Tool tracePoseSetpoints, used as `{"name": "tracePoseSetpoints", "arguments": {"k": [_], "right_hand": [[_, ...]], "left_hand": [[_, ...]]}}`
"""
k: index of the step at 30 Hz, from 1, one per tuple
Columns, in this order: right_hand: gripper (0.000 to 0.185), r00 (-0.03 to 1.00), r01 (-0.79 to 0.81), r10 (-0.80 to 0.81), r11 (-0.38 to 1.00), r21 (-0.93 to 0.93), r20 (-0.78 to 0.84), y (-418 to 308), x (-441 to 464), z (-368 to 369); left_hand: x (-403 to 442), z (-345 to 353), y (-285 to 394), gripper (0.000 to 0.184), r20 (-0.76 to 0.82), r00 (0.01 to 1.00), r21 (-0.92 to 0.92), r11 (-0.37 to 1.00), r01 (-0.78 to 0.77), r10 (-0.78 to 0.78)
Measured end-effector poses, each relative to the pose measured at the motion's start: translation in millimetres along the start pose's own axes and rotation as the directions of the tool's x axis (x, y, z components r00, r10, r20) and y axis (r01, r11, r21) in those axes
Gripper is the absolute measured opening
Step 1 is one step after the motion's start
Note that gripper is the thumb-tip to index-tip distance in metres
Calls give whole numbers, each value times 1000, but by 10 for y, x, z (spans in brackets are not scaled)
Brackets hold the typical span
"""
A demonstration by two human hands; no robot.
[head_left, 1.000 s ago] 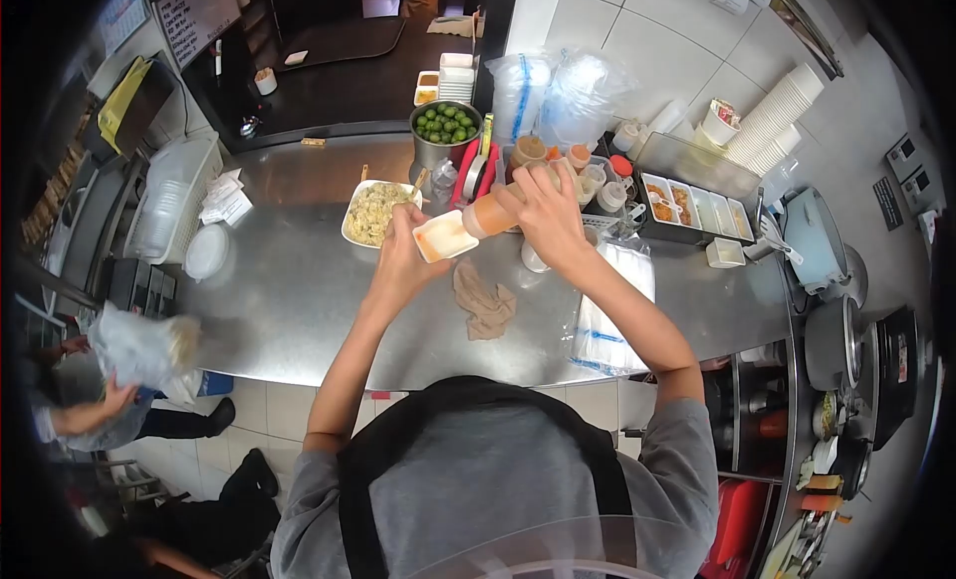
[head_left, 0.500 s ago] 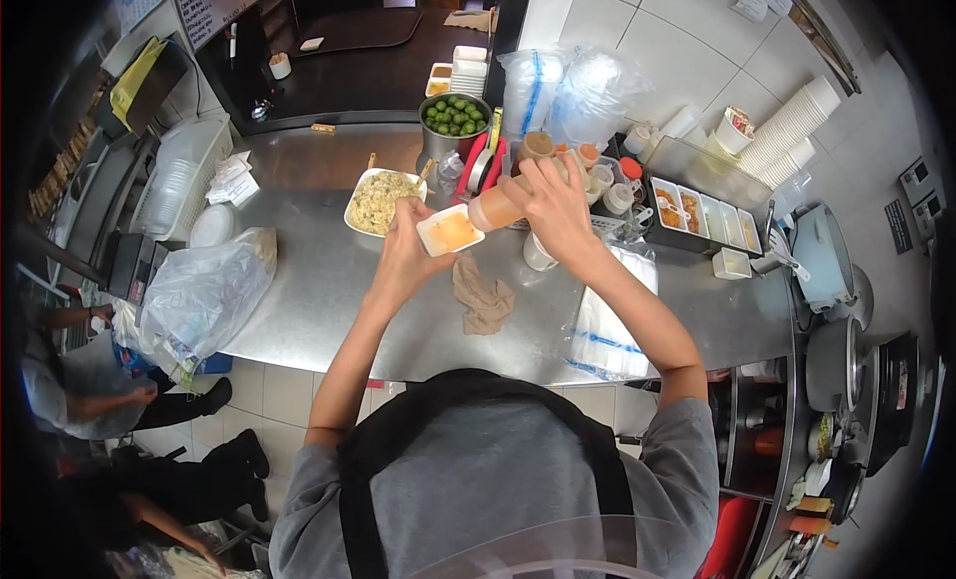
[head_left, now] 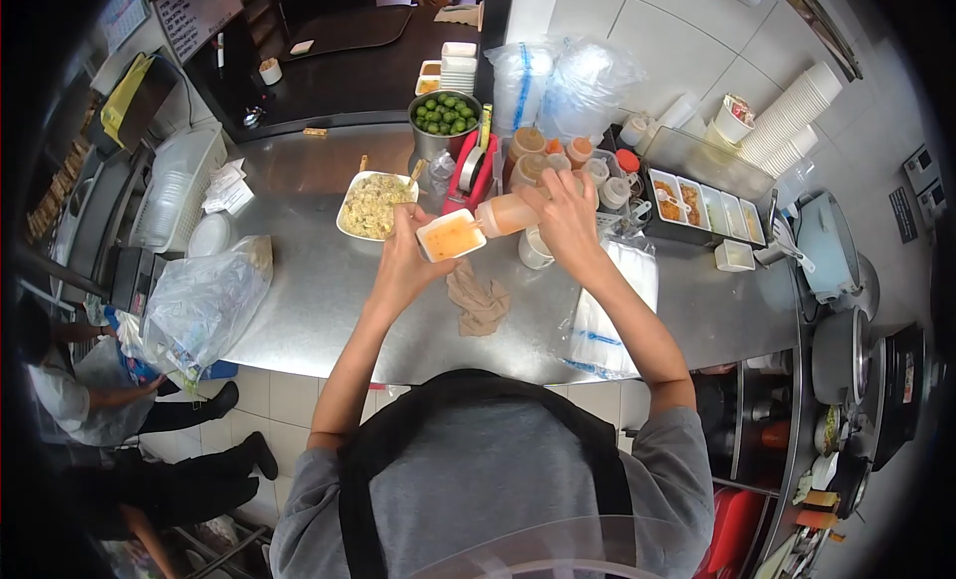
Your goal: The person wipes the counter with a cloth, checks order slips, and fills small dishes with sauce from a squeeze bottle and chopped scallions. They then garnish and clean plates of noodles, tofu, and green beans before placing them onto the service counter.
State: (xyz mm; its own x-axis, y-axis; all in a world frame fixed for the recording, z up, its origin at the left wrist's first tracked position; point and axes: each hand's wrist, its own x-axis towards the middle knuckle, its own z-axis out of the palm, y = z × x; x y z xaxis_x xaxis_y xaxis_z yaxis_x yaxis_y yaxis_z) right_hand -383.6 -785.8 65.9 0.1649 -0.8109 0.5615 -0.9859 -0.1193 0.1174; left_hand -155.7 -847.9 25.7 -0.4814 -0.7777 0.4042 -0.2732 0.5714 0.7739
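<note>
My left hand (head_left: pixel 406 252) is closed on a small white sauce dish (head_left: pixel 452 235) with orange sauce in it, held above the counter. In my right hand (head_left: pixel 564 221) is a squeeze bottle (head_left: pixel 506 217) of orange sauce, tipped on its side with its nozzle at the dish's right edge. Just beyond my left hand stands a white bowl (head_left: pixel 375 205) of rice-like food with utensil handles poking out. A crumpled tan cloth (head_left: pixel 478 298) lies below the dish, and a white cup (head_left: pixel 536 248) sits under the bottle.
Behind my hands are a pot of green citrus fruit (head_left: pixel 443 114), a red tape dispenser (head_left: pixel 468 173) and several other sauce bottles (head_left: pixel 527 143). A topping tray (head_left: pixel 692 206) stands to the right, plastic bags (head_left: pixel 609 315) in front of it. At left lies a bulky plastic bag (head_left: pixel 204 300); other people are beyond.
The sauce in the dish covers more of its bottom. My right hand has lowered slightly, and the bottle lies closer to level, its nozzle now visible at the dish.
</note>
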Motion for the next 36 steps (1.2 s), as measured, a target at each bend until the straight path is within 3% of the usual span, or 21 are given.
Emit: {"name": "tracePoseSetpoints", "arguments": {"k": [1, 4, 7, 8, 11, 12, 15, 18, 20, 22, 24, 27, 30, 33, 35, 36], "right_hand": [[32, 999, -33, 33, 999, 3, 30, 36, -55, 5], [39, 962, -236, 186, 935, 263, 201, 196, -261, 82], [53, 888, -438, 262, 733, 520, 378, 386, -478, 218], [62, 907, -396, 203, 707, 586, 368, 496, -568, 327], [64, 838, -541, 205, 182, 821, 506, 597, -672, 286], [66, 788, -611, 170, 94, 786, 592, 665, -679, 239], [65, 842, -505, 178, -72, 860, 510, 913, -598, 53], [75, 916, -260, 332, 67, 963, 224, 1287, -348, -139], [76, 874, -293, 462, 257, 921, 149, 1557, -192, -185], [76, 875, -261, 484, 513, 818, -25, 1976, -118, 218], [76, 886, -276, 440, 753, 597, -145, 2231, -71, 460], [79, 904, -264, 414, 732, 628, -104, 2557, -57, 953], [79, 870, -475, 417, 574, 667, 261, 2723, -106, 1127], [80, 892, -422, 229, 731, 536, 390, 2870, -155, 1382], [70, 922, -350, 160, 732, 584, 352, 2946, -223, 1478], [65, 923, -306, 115, 799, 518, 368, 2935, -236, 1404]], "left_hand": [[6, 32, 3, 67, 9, 1000, 2, 1000, 0, 0], [30, 86, 112, 66, 49, 998, -8, 999, 41, -40], [70, 148, 206, 65, 85, 994, -57, 995, 76, -71], [85, 175, 246, 66, 83, 995, -70, 996, 60, -54], [143, 292, 407, 67, 95, 995, -120, 993, 18, -6], [163, 326, 471, 67, 105, 995, -134, 991, 13, 1], [213, 447, 643, 67, 116, 993, -155, 987, 31, -13], [225, 596, 775, 67, 90, 995, -133, 989, 60, -48], [213, 695, 813, 67, 81, 994, -100, 991, 85, -77], [183, 818, 779, 67, 57, 995, -94, 992, 84, -79], [140, 901, 750, 68, 58, 993, -86, 990, 108, -103], [101, 976, 740, 69, 60, 986, -43, 986, 159, -156], [65, 1030, 748, 68, 11, 983, 13, 983, 184, -185], [24, 1063, 760, 67, -45, 979, 7, 980, 198, -198], [24, 1090, 815, 68, -78, 974, -4, 977, 211, -211], [16, 1108, 767, 69, -77, 980, -6, 983, 183, -183]]}}
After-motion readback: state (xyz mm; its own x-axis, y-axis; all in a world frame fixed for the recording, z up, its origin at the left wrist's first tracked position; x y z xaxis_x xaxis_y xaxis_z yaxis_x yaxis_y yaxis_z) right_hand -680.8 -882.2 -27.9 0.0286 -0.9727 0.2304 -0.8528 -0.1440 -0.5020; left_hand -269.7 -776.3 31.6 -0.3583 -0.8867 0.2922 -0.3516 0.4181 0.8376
